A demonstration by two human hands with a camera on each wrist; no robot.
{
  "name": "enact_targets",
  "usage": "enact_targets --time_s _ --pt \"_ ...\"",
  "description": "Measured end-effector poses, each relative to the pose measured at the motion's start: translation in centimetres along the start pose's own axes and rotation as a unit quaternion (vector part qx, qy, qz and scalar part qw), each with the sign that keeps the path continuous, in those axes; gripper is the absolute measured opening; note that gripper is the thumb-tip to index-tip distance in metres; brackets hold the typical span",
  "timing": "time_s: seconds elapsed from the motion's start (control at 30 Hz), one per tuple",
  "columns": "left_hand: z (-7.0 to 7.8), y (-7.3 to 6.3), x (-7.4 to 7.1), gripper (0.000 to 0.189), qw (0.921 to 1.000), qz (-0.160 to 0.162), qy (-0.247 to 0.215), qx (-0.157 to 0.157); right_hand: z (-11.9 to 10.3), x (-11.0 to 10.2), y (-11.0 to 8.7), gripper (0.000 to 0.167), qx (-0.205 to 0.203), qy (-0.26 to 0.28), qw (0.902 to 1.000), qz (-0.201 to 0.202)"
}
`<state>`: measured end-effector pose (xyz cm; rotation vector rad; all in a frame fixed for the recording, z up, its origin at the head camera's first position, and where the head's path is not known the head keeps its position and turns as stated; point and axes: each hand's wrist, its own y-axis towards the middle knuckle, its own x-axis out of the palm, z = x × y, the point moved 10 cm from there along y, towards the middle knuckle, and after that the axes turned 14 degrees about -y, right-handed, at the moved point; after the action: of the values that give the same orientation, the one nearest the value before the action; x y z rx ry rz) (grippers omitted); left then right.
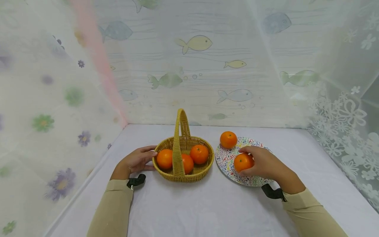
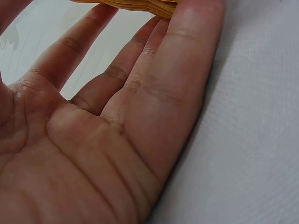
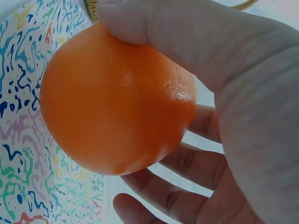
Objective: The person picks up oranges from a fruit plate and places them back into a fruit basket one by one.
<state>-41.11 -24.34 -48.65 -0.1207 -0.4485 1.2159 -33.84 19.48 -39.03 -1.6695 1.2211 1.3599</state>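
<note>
My right hand (image 1: pixel 263 163) grips an orange (image 1: pixel 243 162) over the patterned plate (image 1: pixel 226 168), thumb on the near side and fingers round the far side. In the right wrist view the orange (image 3: pixel 117 102) fills the space between thumb and fingers. Another orange (image 1: pixel 228 140) sits at the plate's far left edge. My left hand (image 1: pixel 139 160) touches the left side of a yellow wicker basket (image 1: pixel 177 178), its fingers fairly straight. In the left wrist view, fingertips meet the underside of the basket's rim (image 2: pixel 140 5). Three oranges (image 1: pixel 199 154) lie inside the basket.
The basket's tall arched handle (image 1: pixel 177 144) rises over its middle. A white cloth (image 1: pixel 189 207) covers the table. Behind it hangs a fish-print curtain (image 1: pixel 207 79), with a flowered curtain (image 1: pixel 59 131) at the left and lace (image 1: pixel 349 131) at the right.
</note>
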Motion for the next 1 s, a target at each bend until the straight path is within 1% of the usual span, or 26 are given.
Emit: enact_targets --time_s 0.13,0.23,0.47,0.63,0.83,1.0 --pt "0.3 -0.3 0.5 0.063 1.0 -0.006 0.002 0.004 -0.2 0.0 0.1 0.071 -0.002 -0.001 1.0 0.005" --pt "0.4 -0.4 0.7 0.063 1.0 -0.003 0.003 0.006 -0.6 -0.1 0.1 0.07 -0.012 0.004 0.9999 0.008" --pt "0.2 -0.1 0.3 0.062 1.0 0.0 0.004 0.006 -1.2 -0.6 0.3 0.071 -0.025 0.001 0.9995 0.022" --pt "-0.1 0.0 -0.1 0.059 1.0 0.004 0.002 0.003 -2.2 -1.1 0.8 0.07 -0.041 0.009 0.9986 0.032" --pt "-0.1 -0.1 0.0 0.059 1.0 0.002 0.005 0.003 -3.5 -2.0 1.2 0.066 -0.059 0.005 0.9965 0.059" --pt "0.0 0.0 0.1 0.059 1.0 0.001 -0.003 0.007 -4.5 -2.7 1.6 0.065 -0.073 0.021 0.9949 0.066"
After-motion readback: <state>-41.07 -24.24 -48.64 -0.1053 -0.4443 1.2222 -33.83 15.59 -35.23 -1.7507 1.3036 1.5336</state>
